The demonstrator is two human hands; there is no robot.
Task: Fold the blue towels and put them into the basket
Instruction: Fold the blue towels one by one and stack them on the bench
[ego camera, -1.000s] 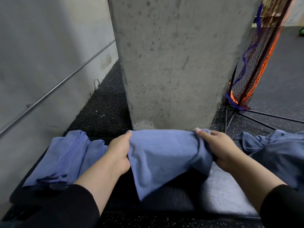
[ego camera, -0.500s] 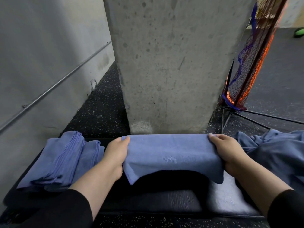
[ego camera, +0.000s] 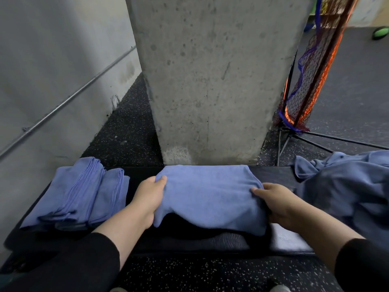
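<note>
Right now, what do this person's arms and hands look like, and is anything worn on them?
Both arms wear black long sleeves pushed back from the wrists, leaving the forearms bare. The left hand and right hand are bare: no gloves, and no rings, watch or markings show from this side.

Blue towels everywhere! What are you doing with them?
A person is folding towels on a dark bench in front of a concrete pillar. The left hand and right hand each hold one end of a half-folded blue towel. Folded towels lie stacked on the left, and a rumpled unfolded pile waits on the right. No basket is in view.
</note>
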